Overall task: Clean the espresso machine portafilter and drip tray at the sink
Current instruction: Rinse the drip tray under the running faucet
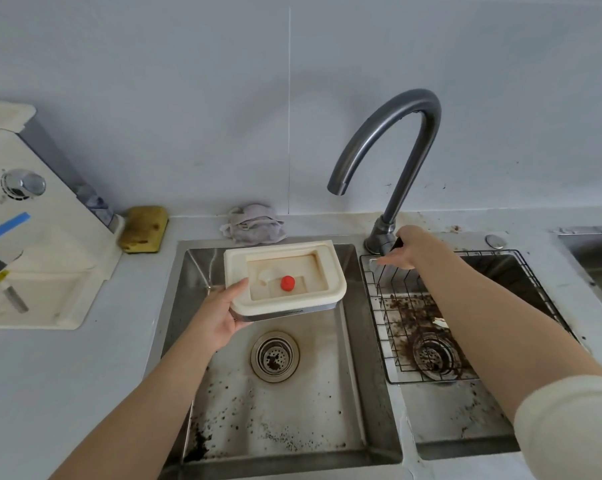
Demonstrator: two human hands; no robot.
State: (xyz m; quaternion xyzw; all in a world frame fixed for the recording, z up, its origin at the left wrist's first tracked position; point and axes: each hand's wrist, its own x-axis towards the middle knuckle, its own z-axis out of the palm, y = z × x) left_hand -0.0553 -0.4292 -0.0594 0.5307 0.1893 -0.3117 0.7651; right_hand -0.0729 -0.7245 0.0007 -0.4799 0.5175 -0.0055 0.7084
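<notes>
Centre frame: left hand [223, 318] grips the drip tray [285, 268] by a corner; stiff, light, probably slippery; right hand [412, 247] at tap [406, 174], grip unclear

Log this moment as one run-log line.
left hand: holds drip tray over left basin | right hand: at faucet lever | water: none at spout
</notes>
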